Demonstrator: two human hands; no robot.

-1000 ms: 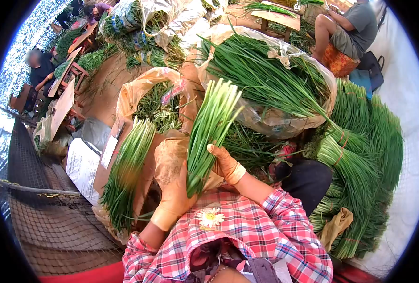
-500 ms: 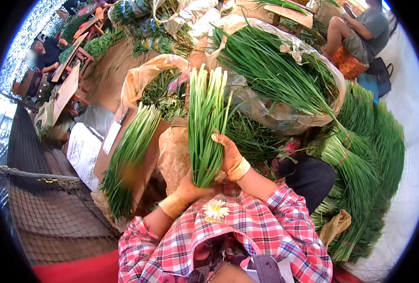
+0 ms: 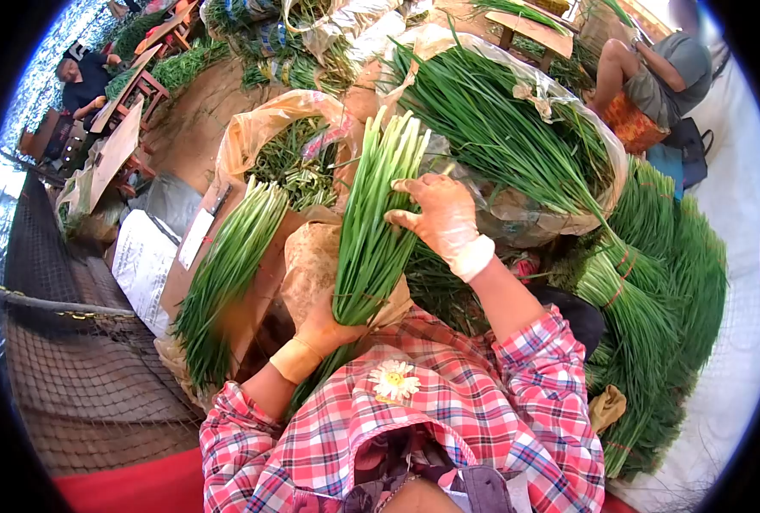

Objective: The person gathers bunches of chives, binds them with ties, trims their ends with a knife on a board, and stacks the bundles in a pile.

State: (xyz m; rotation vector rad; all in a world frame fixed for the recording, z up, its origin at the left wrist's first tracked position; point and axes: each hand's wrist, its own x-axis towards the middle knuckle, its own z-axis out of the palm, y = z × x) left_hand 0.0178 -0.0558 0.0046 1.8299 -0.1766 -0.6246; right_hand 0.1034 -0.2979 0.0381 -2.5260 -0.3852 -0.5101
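Note:
A thick bunch of garlic chives (image 3: 370, 235) stands tilted in front of my chest, pale cut ends up. Low down, my left hand (image 3: 330, 327) is wrapped round its green leaves, which trail below toward my lap. My right hand (image 3: 441, 214) is at the bunch's upper right side, its thumb and forefinger apart and their tips at the outer stalks. Both hands wear thin, translucent gloves. Another bunch of chives (image 3: 233, 265) lies on the board (image 3: 269, 295) to the left, near a knife (image 3: 199, 235).
A plastic bag of trimmings (image 3: 247, 141) stands ahead, beside a large sack (image 3: 504, 224) of long chives. Tied chive bundles (image 3: 653, 299) are piled at right. Black netting (image 3: 98, 376) hangs at left. One person (image 3: 671, 68) sits at far right, another (image 3: 85, 85) at far left.
My right hand has loosened from the bunch and moved up and right along it. The bunch now leans with its top to the right, and my left hand has shifted slightly left and up.

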